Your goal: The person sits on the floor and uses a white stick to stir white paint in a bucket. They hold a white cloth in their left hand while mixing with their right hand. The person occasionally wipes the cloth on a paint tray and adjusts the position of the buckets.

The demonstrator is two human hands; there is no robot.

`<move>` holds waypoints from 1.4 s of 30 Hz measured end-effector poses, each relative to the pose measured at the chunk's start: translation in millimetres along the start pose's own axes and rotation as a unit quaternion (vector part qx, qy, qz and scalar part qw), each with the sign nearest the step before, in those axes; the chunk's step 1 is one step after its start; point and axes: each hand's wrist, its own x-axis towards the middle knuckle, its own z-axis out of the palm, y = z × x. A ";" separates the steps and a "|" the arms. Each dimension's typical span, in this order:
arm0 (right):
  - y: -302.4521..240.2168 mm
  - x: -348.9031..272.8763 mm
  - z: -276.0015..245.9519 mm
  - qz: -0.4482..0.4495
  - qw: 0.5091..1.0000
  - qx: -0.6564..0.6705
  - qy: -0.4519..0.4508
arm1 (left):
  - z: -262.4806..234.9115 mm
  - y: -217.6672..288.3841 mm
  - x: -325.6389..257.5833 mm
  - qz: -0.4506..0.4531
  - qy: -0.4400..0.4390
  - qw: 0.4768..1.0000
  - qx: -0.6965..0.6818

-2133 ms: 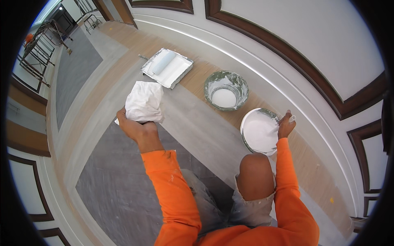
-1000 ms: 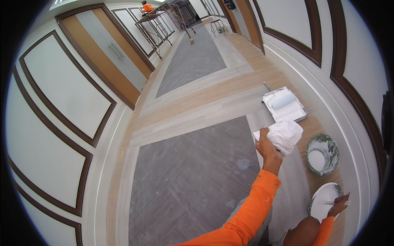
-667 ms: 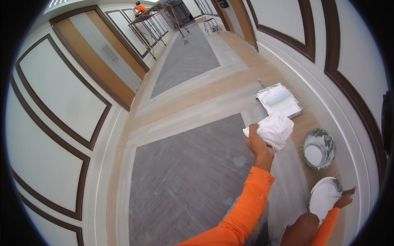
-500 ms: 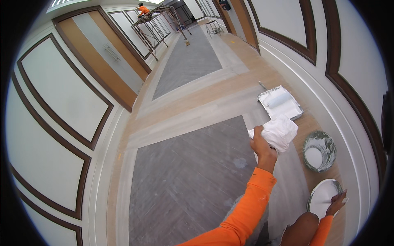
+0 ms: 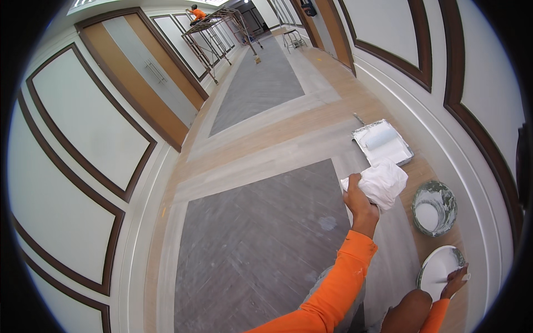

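My left hand (image 5: 362, 206) is closed around a bunched white cloth (image 5: 384, 182), held up over the floor near a paint tray. Low on the right, my right hand (image 5: 455, 282) grips a pale stick (image 5: 467, 277) at the rim of a round bucket (image 5: 435, 258) of white paint. The stick's other end reaches over or into the paint; which of the two I cannot tell. Just beyond stands a second, paint-smeared bucket (image 5: 447, 194) with some white inside.
The paint tray (image 5: 398, 151) holds a roller (image 5: 380, 137) and white paint. Along the right runs a white skirting (image 5: 478, 222). Far down the corridor a person in orange (image 5: 197, 14) is on a metal scaffold (image 5: 214, 25), with a stool (image 5: 292, 39) to its right.
The whole view has shifted slightly, so things appear a little lower and further right. Both hands keep their grip on the cloth and the stick.
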 end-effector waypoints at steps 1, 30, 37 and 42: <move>-7.6 -6.3 -6.8 0.022 0.999 -0.024 0.010 | -0.8 2.1 0.8 0.005 0.001 1.000 0.002; 35.2 33.1 -33.2 -0.050 0.994 -0.049 0.083 | 8.1 8.8 -11.4 0.011 0.005 1.000 -0.021; -4.2 41.1 8.1 -0.099 0.987 -0.019 0.124 | 4.1 14.0 -5.9 0.005 -0.014 1.000 -0.026; -7.4 -15.9 15.9 -0.028 0.997 0.045 0.055 | 3.4 7.7 -4.7 0.007 -0.019 1.000 -0.014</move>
